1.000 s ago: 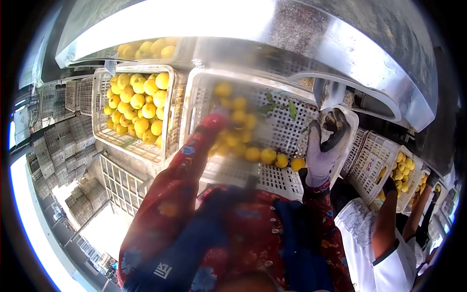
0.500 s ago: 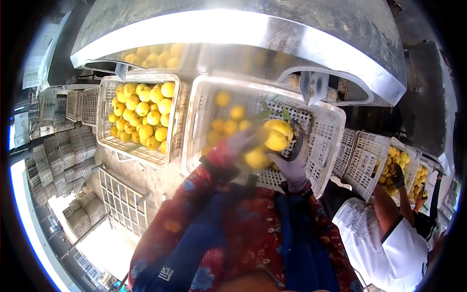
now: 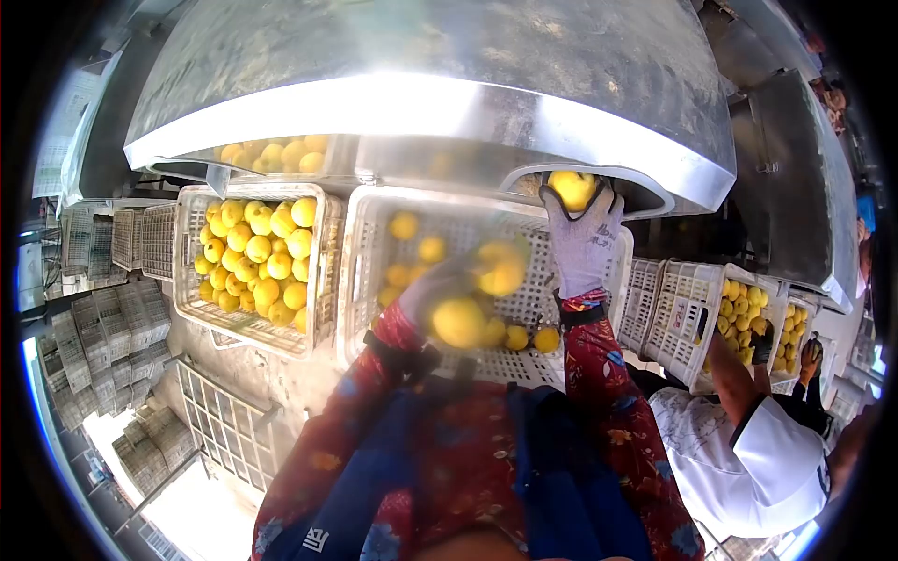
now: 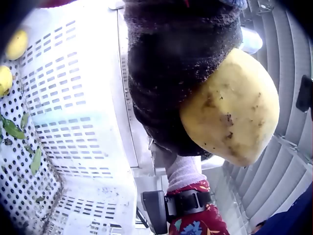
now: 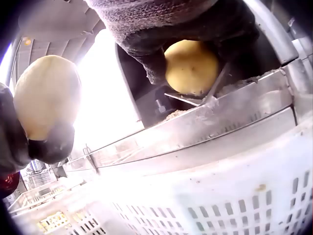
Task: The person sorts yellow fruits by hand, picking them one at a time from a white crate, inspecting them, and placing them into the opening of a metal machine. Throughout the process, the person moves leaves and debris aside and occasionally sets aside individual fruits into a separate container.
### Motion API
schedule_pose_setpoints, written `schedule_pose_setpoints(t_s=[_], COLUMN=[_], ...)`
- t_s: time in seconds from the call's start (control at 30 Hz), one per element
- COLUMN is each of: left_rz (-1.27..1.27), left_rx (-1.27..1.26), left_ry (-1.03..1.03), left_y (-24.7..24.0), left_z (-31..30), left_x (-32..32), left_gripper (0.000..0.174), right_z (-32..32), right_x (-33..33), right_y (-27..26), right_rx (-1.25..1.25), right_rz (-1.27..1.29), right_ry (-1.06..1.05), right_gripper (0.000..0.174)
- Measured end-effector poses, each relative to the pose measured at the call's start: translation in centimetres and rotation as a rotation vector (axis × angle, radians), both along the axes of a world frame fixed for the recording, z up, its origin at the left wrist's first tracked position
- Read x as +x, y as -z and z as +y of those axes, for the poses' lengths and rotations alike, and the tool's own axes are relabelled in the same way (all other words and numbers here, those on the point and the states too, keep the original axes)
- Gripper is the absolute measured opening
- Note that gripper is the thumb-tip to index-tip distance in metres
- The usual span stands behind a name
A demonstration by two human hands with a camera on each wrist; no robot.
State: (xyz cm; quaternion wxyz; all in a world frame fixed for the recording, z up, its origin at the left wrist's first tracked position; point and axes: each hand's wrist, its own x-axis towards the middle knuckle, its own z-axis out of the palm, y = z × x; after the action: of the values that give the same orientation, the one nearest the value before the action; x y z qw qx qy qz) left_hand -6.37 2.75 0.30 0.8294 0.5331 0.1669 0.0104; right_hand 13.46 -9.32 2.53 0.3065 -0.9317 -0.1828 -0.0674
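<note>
That curved metal machine seems mid-loading: right hand grips a round yellow fruit, probably needing release; left hand, another fruit.

The metal housing is gleaming along its polished edge; the plastic crate is looking smooth. The left glove is showing rough, matt cloth, possibly rubber-coated, and the fruit is showing dull, scarred skin.

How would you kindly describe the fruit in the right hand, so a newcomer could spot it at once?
Find the big metal machine across the head view's top. At the opening in its edge, the right hand holds this yellow fruit, the only one at that opening.
</note>
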Motion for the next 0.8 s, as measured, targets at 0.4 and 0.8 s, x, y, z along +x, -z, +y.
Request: schedule_pose_setpoints(t_s=[0.4, 0.8], left_rz=[-0.456, -0.227], left_rx=[0.722, 0.441], left_ry=[0.033, 0.143], left_y=[-2.3, -1.4], left_z=[1.0, 1.1], left_x=[2.9, 4.8], left_gripper=[0.049, 0.055], right_z=[-4.8, -3.4], right_x=[-3.7, -2.9], right_y=[-3.1, 1.6], right_rx=[0.449, 0.449], right_rz=[0.213, 0.033], right_ry=[-0.64, -0.35], right_gripper=[0.069, 0.071])
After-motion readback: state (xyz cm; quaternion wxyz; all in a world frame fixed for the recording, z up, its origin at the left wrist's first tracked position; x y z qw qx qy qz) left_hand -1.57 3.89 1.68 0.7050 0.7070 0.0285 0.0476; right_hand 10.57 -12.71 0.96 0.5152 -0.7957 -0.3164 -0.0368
